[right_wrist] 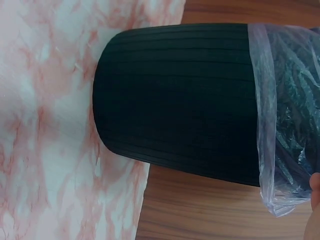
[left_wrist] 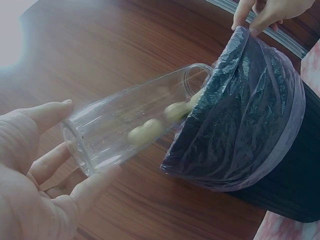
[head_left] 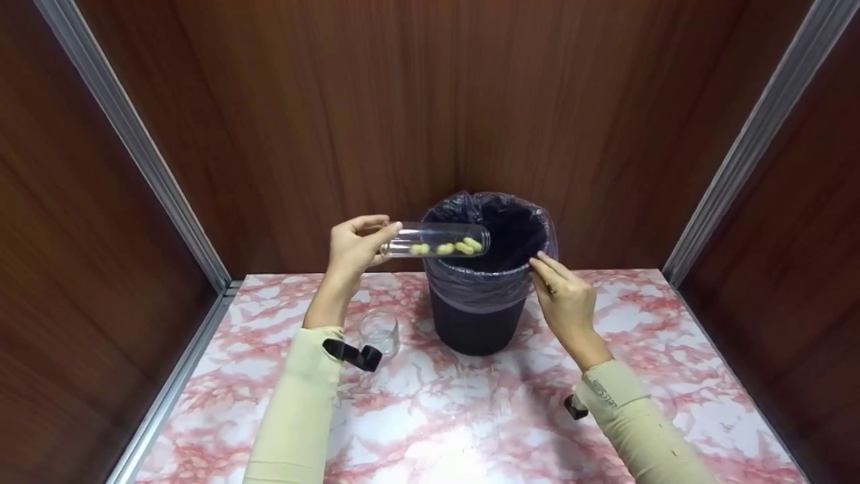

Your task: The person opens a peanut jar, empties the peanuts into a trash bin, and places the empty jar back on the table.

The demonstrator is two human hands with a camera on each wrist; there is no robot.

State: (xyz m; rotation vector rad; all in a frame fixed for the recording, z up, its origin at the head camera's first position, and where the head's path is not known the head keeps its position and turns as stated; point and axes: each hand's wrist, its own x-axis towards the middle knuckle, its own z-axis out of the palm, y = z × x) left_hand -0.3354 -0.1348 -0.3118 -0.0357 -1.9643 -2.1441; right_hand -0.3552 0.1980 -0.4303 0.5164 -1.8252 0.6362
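My left hand grips the closed base end of a clear glass jar, tipped on its side with its mouth over the bin. Several unshelled peanuts lie along the jar's lower wall, some close to the mouth. Beneath it stands a black trash bin, lined with a thin purplish plastic bag folded down over the rim. My right hand pinches the bag at the bin's right rim. Only a fingertip of that hand shows in the right wrist view.
A short clear glass stands on the red-and-white marbled table, beside my left forearm and left of the bin. Brown wood-grain panels rise behind and at both sides, with metal strips at the corners.
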